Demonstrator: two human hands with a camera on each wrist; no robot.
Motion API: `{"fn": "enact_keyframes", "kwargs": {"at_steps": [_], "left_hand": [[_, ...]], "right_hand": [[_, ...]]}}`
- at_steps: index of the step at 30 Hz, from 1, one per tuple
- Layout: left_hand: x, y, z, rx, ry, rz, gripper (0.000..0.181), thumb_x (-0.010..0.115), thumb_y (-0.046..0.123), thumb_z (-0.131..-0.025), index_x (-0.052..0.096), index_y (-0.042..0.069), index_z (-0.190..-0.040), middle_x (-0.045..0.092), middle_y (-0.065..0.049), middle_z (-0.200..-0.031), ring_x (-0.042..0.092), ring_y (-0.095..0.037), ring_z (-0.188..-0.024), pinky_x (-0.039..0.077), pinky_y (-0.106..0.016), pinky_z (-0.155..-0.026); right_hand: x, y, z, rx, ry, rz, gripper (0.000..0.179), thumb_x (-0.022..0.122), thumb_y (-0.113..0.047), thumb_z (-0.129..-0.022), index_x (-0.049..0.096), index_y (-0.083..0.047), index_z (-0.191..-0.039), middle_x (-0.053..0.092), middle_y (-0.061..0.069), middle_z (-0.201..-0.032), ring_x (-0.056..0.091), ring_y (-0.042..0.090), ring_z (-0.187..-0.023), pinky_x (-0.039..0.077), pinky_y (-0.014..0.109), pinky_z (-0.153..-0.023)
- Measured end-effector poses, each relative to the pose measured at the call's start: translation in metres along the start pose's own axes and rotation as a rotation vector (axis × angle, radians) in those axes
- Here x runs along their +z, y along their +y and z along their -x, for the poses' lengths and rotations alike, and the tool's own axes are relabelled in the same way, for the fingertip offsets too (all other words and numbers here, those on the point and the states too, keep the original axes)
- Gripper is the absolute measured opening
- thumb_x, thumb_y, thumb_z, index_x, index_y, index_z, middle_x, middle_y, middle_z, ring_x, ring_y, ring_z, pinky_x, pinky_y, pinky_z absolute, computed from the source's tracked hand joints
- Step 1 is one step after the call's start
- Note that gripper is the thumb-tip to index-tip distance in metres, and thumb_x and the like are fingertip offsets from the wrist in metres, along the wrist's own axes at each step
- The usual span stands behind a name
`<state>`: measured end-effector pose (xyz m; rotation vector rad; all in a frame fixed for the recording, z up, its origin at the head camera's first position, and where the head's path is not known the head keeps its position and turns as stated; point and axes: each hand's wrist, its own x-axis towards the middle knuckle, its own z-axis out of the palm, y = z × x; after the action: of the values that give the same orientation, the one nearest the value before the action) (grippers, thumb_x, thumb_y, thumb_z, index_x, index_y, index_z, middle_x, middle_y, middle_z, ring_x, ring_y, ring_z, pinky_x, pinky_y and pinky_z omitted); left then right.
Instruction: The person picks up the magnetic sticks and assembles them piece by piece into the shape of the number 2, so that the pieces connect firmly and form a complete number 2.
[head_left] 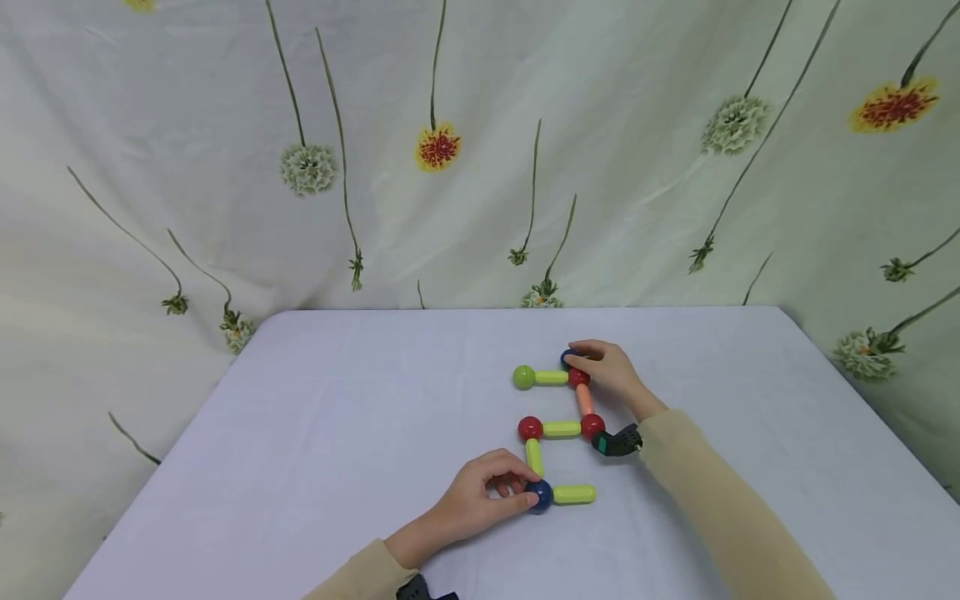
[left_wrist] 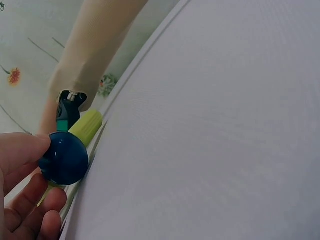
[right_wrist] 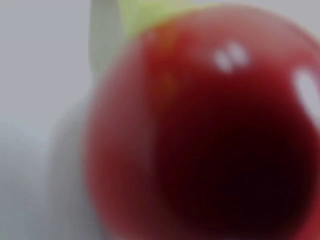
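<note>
On the table lies a zigzag of balls and short rods. My left hand (head_left: 480,492) pinches the near blue ball (head_left: 540,496) between thumb and fingers; in the left wrist view this blue ball (left_wrist: 65,159) hides part of a yellow-green rod (left_wrist: 87,126). From it a yellow-green rod (head_left: 573,494) points right, and another (head_left: 534,457) runs to a red ball (head_left: 530,427). Farther along are a second red ball (head_left: 592,426), an orange rod (head_left: 585,400) and a third red ball (head_left: 577,378). My right hand (head_left: 617,375) pinches a far blue ball (head_left: 570,358), partly hidden by fingers.
A light green ball (head_left: 523,377) ends the far yellow-green rod (head_left: 552,377). A blurred red ball (right_wrist: 210,125) fills much of the right wrist view. The table (head_left: 360,400) has a white cover; a flower-patterned cloth (head_left: 465,217) hangs behind it.
</note>
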<state>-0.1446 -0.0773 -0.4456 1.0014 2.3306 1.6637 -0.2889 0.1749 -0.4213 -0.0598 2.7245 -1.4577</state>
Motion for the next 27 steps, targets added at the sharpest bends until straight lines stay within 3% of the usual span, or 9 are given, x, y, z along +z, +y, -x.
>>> {"fn": "enact_keyframes", "kwargs": {"at_steps": [12, 27], "left_hand": [[-0.001, 0.001, -0.001, -0.021, 0.001, -0.003, 0.018, 0.071, 0.024, -0.085, 0.069, 0.016, -0.101, 0.062, 0.0, -0.093, 0.058, -0.014, -0.081, 0.05, -0.024, -0.069], [0.001, 0.002, -0.002, -0.021, -0.001, -0.003, 0.018, 0.072, 0.023, -0.084, 0.069, 0.016, -0.1, 0.062, 0.003, -0.093, 0.058, -0.014, -0.082, 0.05, -0.024, -0.069]], "right_hand": [[-0.009, -0.001, 0.009, -0.018, 0.039, -0.059, 0.052, 0.059, -0.037, -0.092, 0.051, -0.006, -0.132, 0.053, 0.017, -0.13, 0.054, 0.03, -0.11, 0.048, 0.039, -0.088], [-0.027, 0.003, 0.045, -0.185, 0.085, -0.022, 0.054, 0.064, -0.038, -0.089, 0.053, -0.004, -0.13, 0.053, 0.018, -0.128, 0.056, 0.033, -0.105, 0.049, 0.041, -0.084]]}}
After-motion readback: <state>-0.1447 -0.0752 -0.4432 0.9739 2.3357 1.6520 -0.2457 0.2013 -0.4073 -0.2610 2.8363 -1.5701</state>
